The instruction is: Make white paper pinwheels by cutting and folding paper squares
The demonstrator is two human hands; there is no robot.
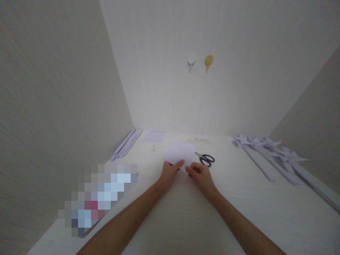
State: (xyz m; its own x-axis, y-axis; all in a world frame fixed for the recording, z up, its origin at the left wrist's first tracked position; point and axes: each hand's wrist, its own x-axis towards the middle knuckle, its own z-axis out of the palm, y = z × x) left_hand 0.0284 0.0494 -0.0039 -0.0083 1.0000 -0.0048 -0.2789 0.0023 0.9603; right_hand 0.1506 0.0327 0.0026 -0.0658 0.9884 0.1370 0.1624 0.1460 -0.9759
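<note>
A white sheet of paper (179, 151) is held up over the middle of the table, its outline faint against the pale surface. My left hand (170, 173) grips its lower left edge, thumb on top and fingers underneath. The fingers of my right hand (200, 175) are curled into a pinch at the sheet's lower right edge; the fingertips partly hide the paper there. Just beyond my right hand lies a pair of black-handled scissors (206, 159), blades toward the sheet.
Several rolled paper sticks (126, 144) lie at the back left beside a square paper piece (154, 136). Thin tan strips (154, 148) lie nearby. Paper sticks with pointed paper shapes (261, 145) lie at right. A blurred-out flat item (103, 198) rests at left. Two hooks (209, 60) are on the wall.
</note>
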